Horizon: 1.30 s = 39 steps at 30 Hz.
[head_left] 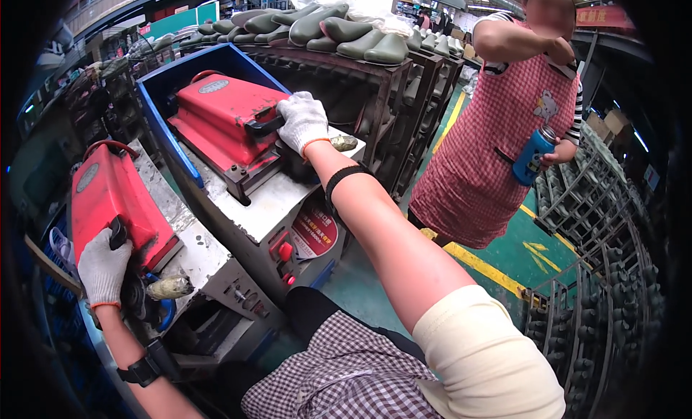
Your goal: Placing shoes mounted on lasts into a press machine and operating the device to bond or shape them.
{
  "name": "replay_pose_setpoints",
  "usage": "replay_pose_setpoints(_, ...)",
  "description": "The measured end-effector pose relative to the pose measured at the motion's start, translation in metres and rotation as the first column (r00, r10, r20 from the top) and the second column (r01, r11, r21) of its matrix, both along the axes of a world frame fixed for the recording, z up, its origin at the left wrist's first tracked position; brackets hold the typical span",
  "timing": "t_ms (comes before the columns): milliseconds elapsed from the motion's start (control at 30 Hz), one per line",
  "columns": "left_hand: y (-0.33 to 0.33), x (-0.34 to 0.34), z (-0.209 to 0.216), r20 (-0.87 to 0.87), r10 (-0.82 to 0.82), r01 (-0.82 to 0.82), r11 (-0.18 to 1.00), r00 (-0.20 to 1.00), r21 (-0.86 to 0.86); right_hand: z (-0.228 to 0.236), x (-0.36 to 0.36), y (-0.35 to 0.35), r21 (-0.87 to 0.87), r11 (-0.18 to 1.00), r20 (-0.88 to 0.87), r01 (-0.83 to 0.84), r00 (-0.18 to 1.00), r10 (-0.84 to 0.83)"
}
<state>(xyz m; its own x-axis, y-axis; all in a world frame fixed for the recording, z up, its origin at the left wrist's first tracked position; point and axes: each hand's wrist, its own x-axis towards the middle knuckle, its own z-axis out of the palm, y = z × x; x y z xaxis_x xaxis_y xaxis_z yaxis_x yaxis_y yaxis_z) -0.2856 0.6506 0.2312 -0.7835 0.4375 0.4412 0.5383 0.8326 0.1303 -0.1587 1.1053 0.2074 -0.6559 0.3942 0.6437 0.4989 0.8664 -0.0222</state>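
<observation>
My left hand (pixel 104 267), in a white knitted glove, is closed round the black handle (pixel 117 232) of the left red machine cover (pixel 108 188). A similar glove covers my right hand (pixel 303 120), which grips the black handle (pixel 264 126) on the side of the right red cover (pixel 227 105). Both covers sit low on their pale machine tops. Below each hand a worn, wrapped lever grip sticks out: one grip (pixel 170 287) by the left machine, another grip (pixel 344 143) by the right. The fingers of both hands are partly hidden behind the handles.
A blue surround (pixel 166 141) borders the right machine, with a red button (pixel 285 251) on its front. Green shoe lasts (pixel 346 37) lie on a rack behind. At right stands a person in a pink checked apron (pixel 490 145), holding a blue bottle (pixel 533 159). Metal racks (pixel 598 275) line the far right.
</observation>
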Motion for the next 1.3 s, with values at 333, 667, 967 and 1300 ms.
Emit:
replay_pose_setpoints(333, 0.0021, 0.0017, -0.0006, -0.006, 0.017, -0.017, 1.000, 1.000, 0.004, 0.0017, 0.0017, -0.0019, -0.012, 1.000, -0.011, -0.018, 1.000, 0.018)
replay_pose_setpoints(667, -0.0002, -0.0007, -0.0058, -0.067, 0.011, -0.010, 1.000, 0.998, 0.021, 0.0035, 0.0028, -0.0031, -0.031, 1.000, 0.024, 0.002, 1.000, -0.001)
replay_pose_setpoints(967, 0.0056, 0.0027, 0.0013, 0.012, 0.070, -0.070, 0.997, 0.997, -0.015, 0.0014, 0.0022, 0.0003, 0.010, 1.000, -0.050, -0.019, 0.999, 0.020)
replay_pose_setpoints(1300, 0.0006, 0.0008, -0.0042, -0.055, 0.015, -0.015, 1.000, 0.998, 0.010, 0.0006, 0.0019, 0.0006, 0.014, 1.000, -0.036, -0.005, 0.999, 0.006)
